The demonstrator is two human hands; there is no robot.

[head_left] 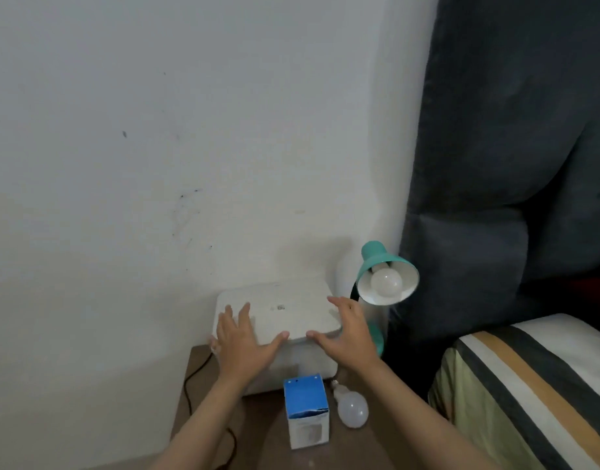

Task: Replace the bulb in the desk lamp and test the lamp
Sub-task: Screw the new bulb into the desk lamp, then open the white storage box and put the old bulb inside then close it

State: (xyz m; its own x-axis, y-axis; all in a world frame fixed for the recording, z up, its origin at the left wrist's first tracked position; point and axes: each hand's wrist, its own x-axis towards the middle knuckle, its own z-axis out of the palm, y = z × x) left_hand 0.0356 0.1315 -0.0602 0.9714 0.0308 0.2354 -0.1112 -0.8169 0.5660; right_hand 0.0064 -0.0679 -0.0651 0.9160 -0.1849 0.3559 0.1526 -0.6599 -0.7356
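Starting at the left, a pale wall (pixel 156 147) marked with a few dark specks is seen, and a black cable (pixel 194 378) is draped over the left edge of a brown bedside table (pixel 258 422). On that table, against the wall, a white box-like appliance (pixel 278 320) is set. The left hand (pixel 241 344) is laid on the appliance's left front corner, its fingers straight and spread, with the thumb stretched along the front edge; nothing is gripped. The right hand (pixel 346 334) is placed at the right front corner in the same way, fingers spread and relaxed, the thumb pointed toward the left thumb, the two tips being near but apart.

In front of the appliance a blue-and-white bulb box (pixel 307 410) is stood upright on the table. Just beside it, to the right, a loose white bulb (pixel 351 407) is laid on its side, its screw base turned toward the appliance.

Right of the appliance a teal desk lamp (pixel 386 273) is stood, its shade tilted toward the camera. Inside the shade a white bulb (pixel 386 283) is seated in the socket; it is unlit. The lamp's teal base (pixel 378 340) is partly hidden behind the right hand.

Further right, a dark padded headboard (pixel 512 147) is seen, and below it a striped bed cover (pixel 529 385).
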